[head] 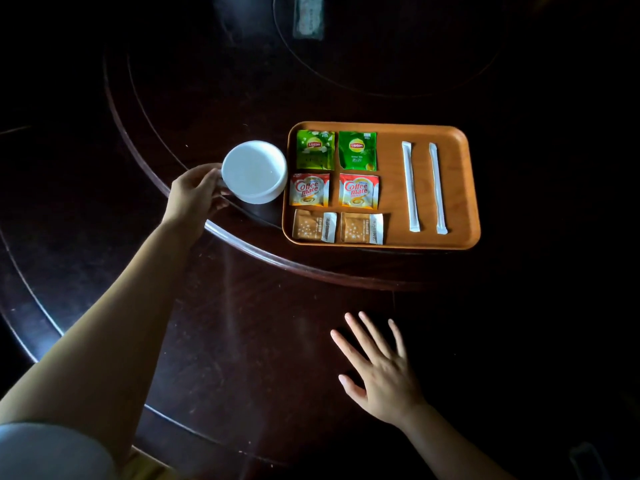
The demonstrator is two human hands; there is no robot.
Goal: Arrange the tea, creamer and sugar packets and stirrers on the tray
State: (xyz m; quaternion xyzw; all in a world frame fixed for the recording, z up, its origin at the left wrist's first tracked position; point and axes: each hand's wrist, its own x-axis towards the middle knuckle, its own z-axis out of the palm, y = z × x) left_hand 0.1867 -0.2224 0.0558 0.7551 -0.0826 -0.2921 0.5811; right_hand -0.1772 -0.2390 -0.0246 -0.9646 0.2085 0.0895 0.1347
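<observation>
Six packets lie in a neat grid on the left part of the wooden tray (391, 133): two green tea packets (315, 149) along its far edge, two creamer packets (310, 190) in the row behind them toward the person, and two brown sugar packets (314, 226) along its near edge. Two paper-wrapped stirrers (410, 187) lie side by side on the tray's right part, running from far edge to near edge, apart from the packets, likely so each kind reads at a glance. By that layout the arranging looks finished. Just left of the tray, nearly touching its rim, stands a white cup (254, 171); the left hand (194, 195) is closed around its handle side, seemingly positioning it beside the tray. Nearer the person than the tray, the right hand (377, 368) holds nothing, fingers spread over the dark bench (242, 341).
</observation>
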